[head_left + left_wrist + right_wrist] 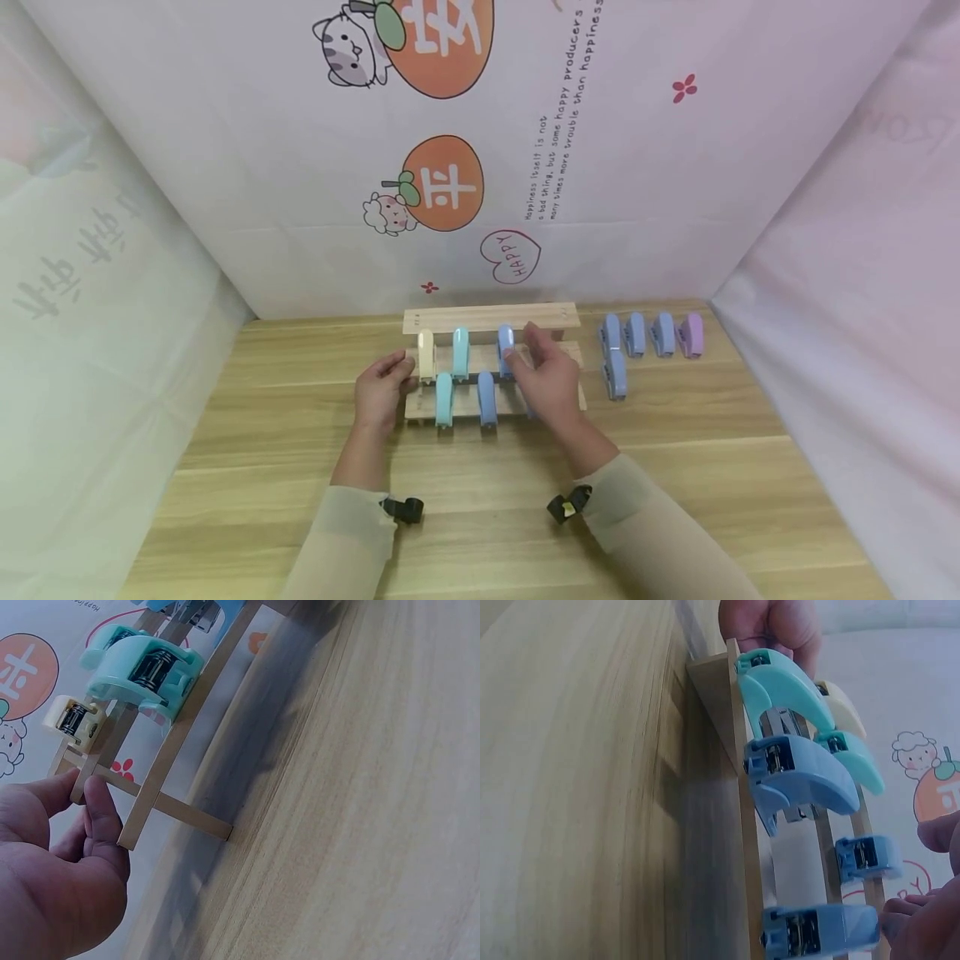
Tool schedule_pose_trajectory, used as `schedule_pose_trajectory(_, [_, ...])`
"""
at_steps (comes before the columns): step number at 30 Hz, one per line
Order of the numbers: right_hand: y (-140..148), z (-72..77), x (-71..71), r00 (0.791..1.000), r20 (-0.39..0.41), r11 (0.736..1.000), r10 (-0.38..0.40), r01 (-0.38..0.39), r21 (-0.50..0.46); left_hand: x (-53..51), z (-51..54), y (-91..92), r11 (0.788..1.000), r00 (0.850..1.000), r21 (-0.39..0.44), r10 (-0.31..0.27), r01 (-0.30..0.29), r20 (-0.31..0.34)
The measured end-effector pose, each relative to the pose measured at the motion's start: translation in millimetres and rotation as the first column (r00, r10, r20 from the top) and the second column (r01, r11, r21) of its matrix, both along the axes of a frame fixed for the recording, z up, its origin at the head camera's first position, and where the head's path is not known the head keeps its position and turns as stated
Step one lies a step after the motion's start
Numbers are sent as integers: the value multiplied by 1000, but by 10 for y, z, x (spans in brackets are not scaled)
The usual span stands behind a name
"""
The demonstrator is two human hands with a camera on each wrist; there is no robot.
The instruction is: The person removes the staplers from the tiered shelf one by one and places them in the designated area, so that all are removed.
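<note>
1. Blue stapler [506, 336]: on the wooden rack's [465, 402] upper tier.
2. My right hand [551, 379] is beside it, thumb and fingers spread, not gripping.
3. My left hand [378, 393] pinches the rack's end, presumably steadying it.
4. Loose staplers [635, 333] right, probably for reach.

Mid-frame in the head view, the rack [491, 318] is pale wood, with one cream stapler [426, 356], mint staplers [461, 354] and blue staplers [487, 398]. Centre right: more blue, and a lilac stapler [692, 336]. The table [472, 550] is tan, wood-grained; the sleeves [337, 537], lower frame, beige; the cloth [637, 167], upper frame, white with orange fruits [444, 183] and red flowers [684, 88].
</note>
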State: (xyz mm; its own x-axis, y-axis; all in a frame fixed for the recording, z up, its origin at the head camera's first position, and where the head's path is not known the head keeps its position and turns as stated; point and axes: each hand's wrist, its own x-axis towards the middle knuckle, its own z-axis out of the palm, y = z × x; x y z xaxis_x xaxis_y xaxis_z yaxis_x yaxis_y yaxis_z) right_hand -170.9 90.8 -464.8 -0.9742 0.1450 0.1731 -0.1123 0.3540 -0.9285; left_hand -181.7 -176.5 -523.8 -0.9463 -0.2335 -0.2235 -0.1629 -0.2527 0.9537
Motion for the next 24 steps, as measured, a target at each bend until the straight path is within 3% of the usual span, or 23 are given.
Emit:
schedule_pose_trajectory(5, [-91,11,-28,1000,21,999,20,-21,50,4,-1,3,1000,1000,2,-4,4,0])
schedule_pose_trajectory(17, [-185,9,-66,999,-10,989,30,-29,147,-8,-7,-2,1000,1000,10,-1,0,3])
schedule_pose_trajectory(24, [-231,-8,-80,1000,21,980,15,-19,197,-5,-7,-2,1000,1000,-4,1,-1,6])
